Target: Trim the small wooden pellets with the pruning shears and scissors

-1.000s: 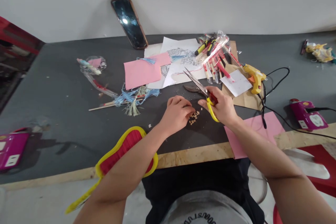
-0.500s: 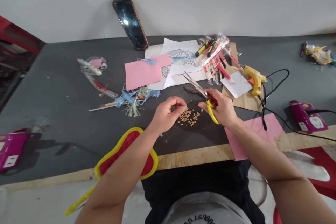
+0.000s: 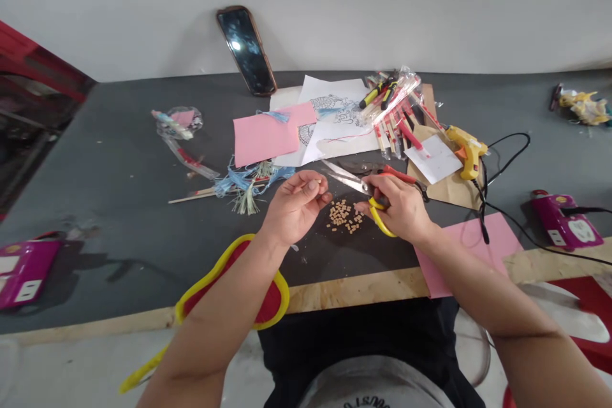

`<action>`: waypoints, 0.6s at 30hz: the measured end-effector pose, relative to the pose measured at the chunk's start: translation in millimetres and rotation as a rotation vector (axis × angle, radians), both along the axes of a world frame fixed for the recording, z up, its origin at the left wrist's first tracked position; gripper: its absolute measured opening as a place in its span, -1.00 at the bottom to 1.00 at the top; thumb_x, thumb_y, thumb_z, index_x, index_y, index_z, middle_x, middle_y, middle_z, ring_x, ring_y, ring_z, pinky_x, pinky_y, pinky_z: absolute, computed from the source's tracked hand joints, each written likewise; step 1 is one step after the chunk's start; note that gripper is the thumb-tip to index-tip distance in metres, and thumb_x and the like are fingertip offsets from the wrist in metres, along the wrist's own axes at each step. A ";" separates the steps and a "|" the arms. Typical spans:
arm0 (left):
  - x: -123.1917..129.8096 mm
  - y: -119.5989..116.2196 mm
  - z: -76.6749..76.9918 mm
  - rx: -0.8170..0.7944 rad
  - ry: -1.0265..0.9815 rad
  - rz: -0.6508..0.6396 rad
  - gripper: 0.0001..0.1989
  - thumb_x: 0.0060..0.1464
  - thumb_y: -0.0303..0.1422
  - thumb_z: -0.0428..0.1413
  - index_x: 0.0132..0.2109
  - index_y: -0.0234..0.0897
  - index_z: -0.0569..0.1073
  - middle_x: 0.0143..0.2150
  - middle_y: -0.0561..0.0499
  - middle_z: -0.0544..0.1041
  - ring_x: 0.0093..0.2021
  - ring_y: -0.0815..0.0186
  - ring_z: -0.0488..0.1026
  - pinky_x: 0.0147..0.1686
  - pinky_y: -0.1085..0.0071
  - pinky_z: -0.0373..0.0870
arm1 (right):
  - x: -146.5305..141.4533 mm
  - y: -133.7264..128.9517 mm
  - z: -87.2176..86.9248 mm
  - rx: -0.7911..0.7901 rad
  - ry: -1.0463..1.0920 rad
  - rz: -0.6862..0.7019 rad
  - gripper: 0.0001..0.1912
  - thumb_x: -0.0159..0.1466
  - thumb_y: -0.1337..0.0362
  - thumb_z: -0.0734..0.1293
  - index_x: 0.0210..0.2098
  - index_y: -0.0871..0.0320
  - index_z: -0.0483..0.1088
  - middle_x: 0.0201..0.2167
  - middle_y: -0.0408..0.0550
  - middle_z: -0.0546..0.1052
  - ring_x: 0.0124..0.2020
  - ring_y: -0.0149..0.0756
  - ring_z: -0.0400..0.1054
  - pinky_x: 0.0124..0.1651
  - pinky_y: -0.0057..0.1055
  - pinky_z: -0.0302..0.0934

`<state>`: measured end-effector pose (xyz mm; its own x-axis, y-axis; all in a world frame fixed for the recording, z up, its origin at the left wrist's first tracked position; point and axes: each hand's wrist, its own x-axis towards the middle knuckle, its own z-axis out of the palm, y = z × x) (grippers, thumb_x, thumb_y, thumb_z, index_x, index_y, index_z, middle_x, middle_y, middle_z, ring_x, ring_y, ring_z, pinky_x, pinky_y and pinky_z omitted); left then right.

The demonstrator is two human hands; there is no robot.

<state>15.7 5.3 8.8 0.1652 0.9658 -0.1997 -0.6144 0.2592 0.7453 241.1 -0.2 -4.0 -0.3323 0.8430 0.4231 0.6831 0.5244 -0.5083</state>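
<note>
The left hand (image 3: 294,207) was raised above the dark grey tabletop (image 3: 119,159), thumb and fingertips (image 3: 313,186) pinched on a tiny tan bit (image 3: 317,182). The right hand (image 3: 399,207) gripped yellow-handled scissors (image 3: 347,182), blades pointing left and slightly apart, tips near the left hand. A pile of tan bits (image 3: 343,217) lay on the tabletop between the hands, just below the blades. A red-handled tool (image 3: 399,174) lay just behind the right hand, its type hard to tell. Farther back were a pink paper sheet (image 3: 270,134), a printed line drawing (image 3: 335,121), a plastic bag of red-and-wood sticks (image 3: 394,115), and blue tassels (image 3: 246,190). A yellow hot glue gun (image 3: 468,150) sat on brown paper (image 3: 444,188) at right, with a black cable (image 3: 482,217) running from it. A second pink sheet (image 3: 466,255) lay near the plywood table edge (image 3: 354,290), and a phone (image 3: 246,51) leaned against the wall.
</note>
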 end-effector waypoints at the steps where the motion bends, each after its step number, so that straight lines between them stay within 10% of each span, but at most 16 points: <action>1: -0.1 -0.1 -0.3 -0.013 -0.007 0.008 -0.72 -0.26 -0.34 0.52 -0.41 -0.20 0.58 -0.47 0.10 0.47 -0.39 0.41 0.38 -0.36 0.45 0.42 | -1.0 -1.4 1.3 0.009 -0.021 0.011 -0.52 0.34 -0.12 0.32 -0.02 0.14 0.50 -0.36 -0.04 0.55 -0.36 -0.26 0.43 -0.25 -0.38 0.29; 18: 3.6 -4.1 -4.6 -0.090 -0.057 -0.053 -0.69 -0.26 -0.31 0.51 -0.40 -0.26 0.55 -0.52 0.10 0.38 -0.43 0.43 0.32 -0.39 0.47 0.35 | -6.7 -3.5 -2.9 0.120 -0.258 -0.048 -0.46 0.37 -0.16 0.25 0.06 0.16 0.43 -0.18 0.09 0.58 -0.13 -0.02 0.44 -0.03 -0.20 0.24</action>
<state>19.3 1.2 4.2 0.2292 0.9340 -0.2742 -0.6385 0.3569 0.6819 234.4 -3.7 -6.9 -0.4026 0.8092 0.4279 0.8075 0.5341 -0.2505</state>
